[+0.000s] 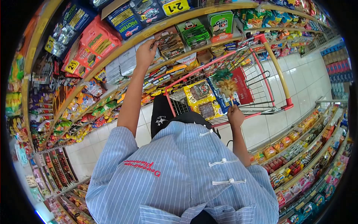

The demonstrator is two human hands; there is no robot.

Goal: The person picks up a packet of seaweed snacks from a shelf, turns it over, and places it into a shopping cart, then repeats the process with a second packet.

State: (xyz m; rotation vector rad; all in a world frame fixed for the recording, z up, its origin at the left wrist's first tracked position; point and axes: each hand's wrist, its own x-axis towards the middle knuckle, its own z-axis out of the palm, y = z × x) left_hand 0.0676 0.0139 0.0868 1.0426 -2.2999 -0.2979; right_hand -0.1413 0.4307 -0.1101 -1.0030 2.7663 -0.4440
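Observation:
My left hand (146, 54) is raised to the shelf, its fingers closed at the edge of the brown packets (169, 43); what they grip, if anything, is too small to name. Beside it stand white packs (128, 61) and green packets (195, 33). Over the shopping cart (274, 71), my right hand (235, 116) is wrapped round the thin handle of a feather duster (226, 86) with green and tan feathers. Beneath the duster, yellow packs (201, 93), a blue pack (220, 99) and a red flat item (242, 86) lie in the cart.
Snack shelves (156, 26) run along the far side, with red packs (99, 41) at the upper left. More stocked shelves (298, 149) curve round the lower right. Pale floor tiles (298, 74) show beyond the cart and its yellow handle bar (278, 67).

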